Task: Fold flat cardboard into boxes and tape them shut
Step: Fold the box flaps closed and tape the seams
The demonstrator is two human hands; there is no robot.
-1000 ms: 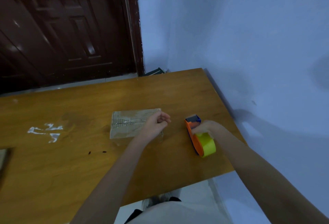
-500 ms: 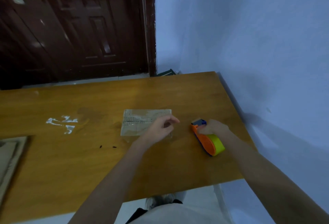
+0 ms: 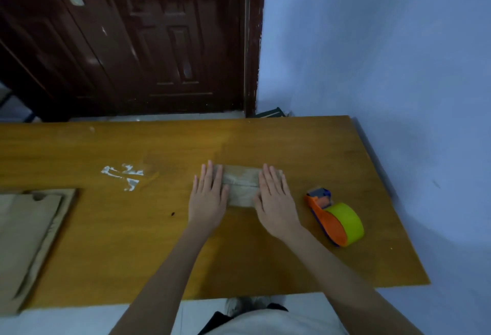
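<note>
A small brown cardboard box [image 3: 241, 185], taped over its top, lies in the middle of the wooden table [image 3: 132, 241]. My left hand [image 3: 208, 196] rests flat on its left end, fingers straight and apart. My right hand [image 3: 275, 199] lies flat on its right end the same way. An orange tape dispenser [image 3: 336, 219] with a yellow-green roll sits on the table to the right of my right hand, untouched.
A stack of flat cardboard sheets [image 3: 29, 244] lies at the table's left edge. White residue marks [image 3: 125, 175] stain the tabletop left of the box. A dark wooden door [image 3: 127, 36] stands behind the table, and a blue wall [image 3: 385, 55] runs along its right side.
My right hand has let go of the tape dispenser and moved left onto the box. My left hand has opened out flat on the box's left end.
</note>
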